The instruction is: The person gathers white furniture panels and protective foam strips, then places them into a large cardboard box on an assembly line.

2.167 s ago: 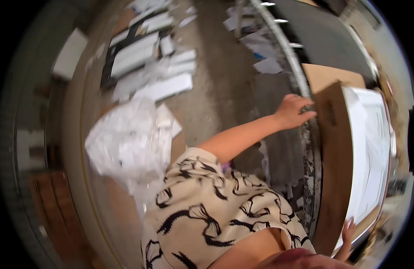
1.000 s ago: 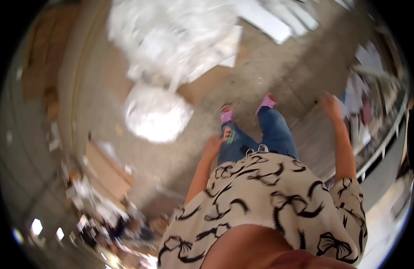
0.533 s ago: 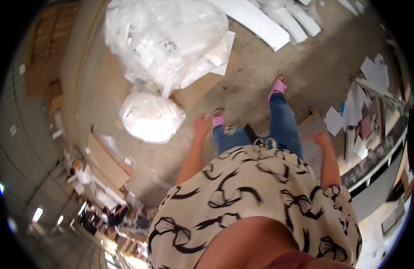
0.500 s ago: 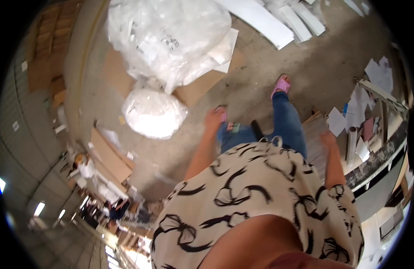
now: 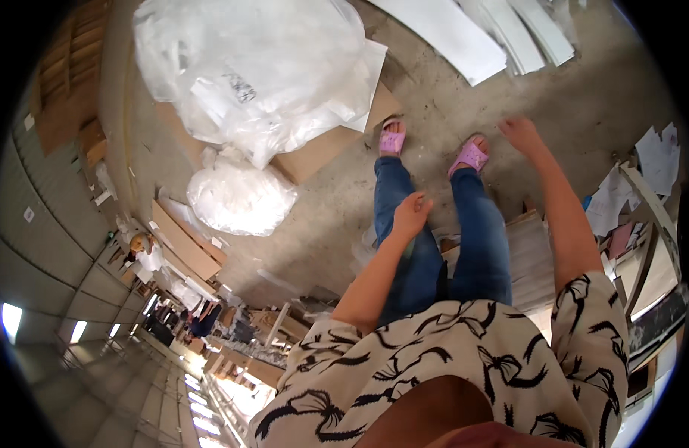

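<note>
My left hand hangs over my left thigh, its fingers loosely bent and a little apart, with nothing seen in it. Out in front and to the right, above the bare floor, is my right hand. It too looks loosely bent and holds nothing that I can see; its fingers are slightly smeared. Neither hand touches a thing. My feet, in pink sandals, stand on the concrete floor. Nearest the hands on the left is a large clear plastic bag with white contents, and beside it a smaller clear plastic bundle.
Flattened cardboard lies under the large bag. Long white panels are on the floor ahead. To the right stands a frame with papers beside it. Brown boards lie at left, where another person is farther off.
My right hand has swung forward and my left hand has come back toward my thigh. My left foot has stepped forward. The bags now sit farther left in view.
</note>
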`<state>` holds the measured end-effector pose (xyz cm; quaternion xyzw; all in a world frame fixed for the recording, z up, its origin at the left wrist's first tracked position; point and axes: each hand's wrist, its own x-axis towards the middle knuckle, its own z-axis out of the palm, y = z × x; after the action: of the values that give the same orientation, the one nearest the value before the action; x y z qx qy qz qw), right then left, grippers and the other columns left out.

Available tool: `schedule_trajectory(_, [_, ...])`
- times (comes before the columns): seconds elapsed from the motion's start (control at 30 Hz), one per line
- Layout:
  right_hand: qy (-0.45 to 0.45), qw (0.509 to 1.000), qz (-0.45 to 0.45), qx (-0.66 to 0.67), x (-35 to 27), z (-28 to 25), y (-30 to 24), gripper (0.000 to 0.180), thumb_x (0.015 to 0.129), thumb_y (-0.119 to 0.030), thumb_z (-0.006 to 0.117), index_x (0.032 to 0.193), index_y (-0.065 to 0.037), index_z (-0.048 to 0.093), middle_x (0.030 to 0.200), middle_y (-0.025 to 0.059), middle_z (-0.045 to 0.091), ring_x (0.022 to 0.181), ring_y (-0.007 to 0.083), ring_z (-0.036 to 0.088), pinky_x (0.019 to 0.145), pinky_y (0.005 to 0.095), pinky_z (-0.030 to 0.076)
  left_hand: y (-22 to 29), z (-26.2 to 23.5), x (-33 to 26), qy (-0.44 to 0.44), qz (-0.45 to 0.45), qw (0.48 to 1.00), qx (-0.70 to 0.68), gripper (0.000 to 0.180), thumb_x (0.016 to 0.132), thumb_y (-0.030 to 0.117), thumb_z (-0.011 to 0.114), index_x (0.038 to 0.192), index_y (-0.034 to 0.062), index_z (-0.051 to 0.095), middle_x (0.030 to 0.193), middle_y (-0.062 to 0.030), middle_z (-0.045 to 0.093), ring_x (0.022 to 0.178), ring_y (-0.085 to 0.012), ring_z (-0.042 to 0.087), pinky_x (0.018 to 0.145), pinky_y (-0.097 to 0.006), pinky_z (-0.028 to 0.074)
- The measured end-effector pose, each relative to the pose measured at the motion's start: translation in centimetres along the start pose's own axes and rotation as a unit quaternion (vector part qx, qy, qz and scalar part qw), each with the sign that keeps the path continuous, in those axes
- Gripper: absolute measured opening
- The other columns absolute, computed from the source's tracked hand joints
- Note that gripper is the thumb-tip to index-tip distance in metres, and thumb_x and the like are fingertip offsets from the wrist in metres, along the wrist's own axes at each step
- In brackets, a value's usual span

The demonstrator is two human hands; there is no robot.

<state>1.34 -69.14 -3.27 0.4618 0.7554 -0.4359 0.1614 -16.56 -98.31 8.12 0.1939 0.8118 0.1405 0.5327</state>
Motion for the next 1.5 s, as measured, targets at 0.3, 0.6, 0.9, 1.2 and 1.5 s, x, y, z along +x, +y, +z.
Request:
schedule_trajectory(0.3, [-0.035, 0.936, 0.184, 0.298, 26.6, 16.2, -14.8, 0.052, 0.082, -0.045, 0.058, 0.051, -0.004, 0.054, 0.046, 0.0036, 0.048, 0.042, 0.0161, 0.045, 0.047, 0.0320, 0.040, -1.9, -2.7, 6.3, 0.056, 0.193, 0.945, 0.257, 0.023, 0.078, 0.020, 0.064, 0.095, 0.0052, 0.060, 0.096, -0.0110, 0.062, 0.084, -0.0271, 0.059, 0.074, -0.036, 0.043])
schedule_trajectory(0.6, [0.222, 0.906, 0.155, 0.326, 29.5, 25.1, -15.4, 0.044, 0.081, -0.045, 0.059, 0.070, -0.003, 0.066, 0.055, 0.0085, 0.060, 0.052, 0.0190, 0.059, 0.054, 0.0328, 0.047, -5.5, -7.7, 7.5, 0.043, 0.167, 0.973, 0.156, 0.021, 0.075, 0.014, 0.067, 0.093, 0.0061, 0.059, 0.086, -0.0052, 0.063, 0.079, -0.0242, 0.059, 0.070, -0.034, 0.042])
schedule_trajectory(0.9, [0.231, 0.882, 0.178, 0.371, 23.7, 25.7, -12.5, 0.034, 0.081, -0.034, 0.063, 0.086, -0.001, 0.066, 0.068, 0.0144, 0.064, 0.066, 0.0278, 0.064, 0.061, 0.0359, 0.049, -5.2, -7.0, 7.5, 0.004, 0.210, 0.956, 0.207, 0.020, 0.075, 0.017, 0.067, 0.089, 0.0063, 0.059, 0.082, -0.0045, 0.062, 0.075, -0.0235, 0.058, 0.067, -0.034, 0.042])
schedule_trajectory(1.2, [0.033, 0.840, 0.091, 0.534, 18.9, 25.2, -11.6, 0.030, 0.073, -0.027, 0.072, 0.083, 0.001, 0.065, 0.069, 0.0060, 0.063, 0.058, 0.0132, 0.056, 0.054, 0.0278, 0.045, -5.1, -7.0, 7.7, 0.013, 0.254, 0.931, 0.261, 0.017, 0.077, 0.018, 0.066, 0.087, 0.0068, 0.059, 0.078, -0.0049, 0.060, 0.072, -0.0245, 0.057, 0.065, -0.035, 0.041])
schedule_trajectory(1.5, [0.139, 0.834, 0.147, 0.513, -4.4, 16.9, -9.5, 0.021, 0.076, -0.019, 0.069, 0.084, 0.000, 0.064, 0.064, 0.0045, 0.060, 0.058, 0.0085, 0.055, 0.053, 0.0243, 0.043, -3.3, -7.9, 10.0, -0.102, 0.198, 0.915, 0.335, 0.037, 0.081, 0.037, 0.064, 0.099, 0.0054, 0.059, 0.085, -0.0068, 0.062, 0.081, -0.0269, 0.059, 0.072, -0.037, 0.046])
